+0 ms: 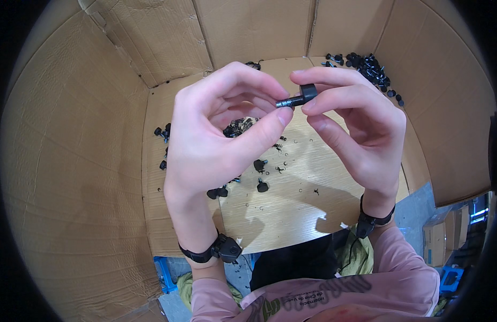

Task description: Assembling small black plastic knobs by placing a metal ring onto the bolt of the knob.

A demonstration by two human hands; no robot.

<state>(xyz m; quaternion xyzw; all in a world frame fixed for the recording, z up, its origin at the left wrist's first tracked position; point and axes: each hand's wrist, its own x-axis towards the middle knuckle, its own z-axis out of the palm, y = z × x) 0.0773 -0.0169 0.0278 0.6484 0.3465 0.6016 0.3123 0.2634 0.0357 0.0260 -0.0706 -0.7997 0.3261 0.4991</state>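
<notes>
So both hands are up over the middle of the board (291, 198), working on one little black bolt (297, 98). Right hand (361, 134) has the bolt's round knob head pinched between index finger and thumb, closed snug on it. Left hand (216, 134) comes in from the other side, thumb and index tip pinched right at the threaded end of the shank, other fingers curled loosely above. Can't tell if there's a washer or nut between those fingertips, too small to make out. The bolt lies roughly level, head to the right, held in the air well above the board, not touching it.

Down on the board, under the left hand, there's a scatter of loose bolts (259, 174) and tiny rings near the middle and toward the left edge. A bigger pile (366, 67) of the same black bolts sits at the far right corner. Cardboard walls (71, 161) stand around the board on the left, far and right sides. Both wrists wear black bands (216, 251), and pink sleeves (398, 257) show at the near edge.
</notes>
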